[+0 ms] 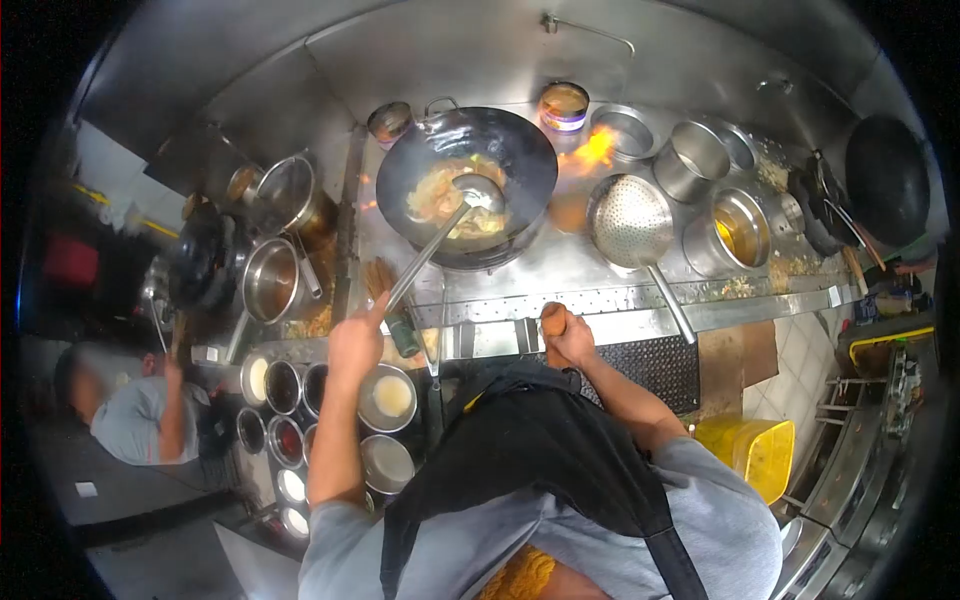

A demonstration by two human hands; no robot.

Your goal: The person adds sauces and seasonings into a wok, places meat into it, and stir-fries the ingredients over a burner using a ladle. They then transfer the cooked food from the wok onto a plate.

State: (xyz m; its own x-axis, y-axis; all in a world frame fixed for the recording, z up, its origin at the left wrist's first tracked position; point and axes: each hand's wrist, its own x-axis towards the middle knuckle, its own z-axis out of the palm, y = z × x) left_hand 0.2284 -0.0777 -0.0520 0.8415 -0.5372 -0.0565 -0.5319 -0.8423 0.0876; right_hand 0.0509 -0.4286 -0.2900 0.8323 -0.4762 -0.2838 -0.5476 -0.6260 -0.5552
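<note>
My left hand is closed round the handle of a steel ladle. The ladle's bowl rests in a black wok, among pale food in liquid. At the front edge of the stove, my right hand is closed round a rounded brown thing; its kind is unclear. A perforated steel strainer lies to the right of the wok, its handle reaching over the front edge. A bundle-like brush stands between the wok and my left hand.
An open flame burns right of the wok, near an open can. Steel pots stand farther right. Several sauce and seasoning bowls sit at lower left, and a yellow bin at lower right. Another person is at far left.
</note>
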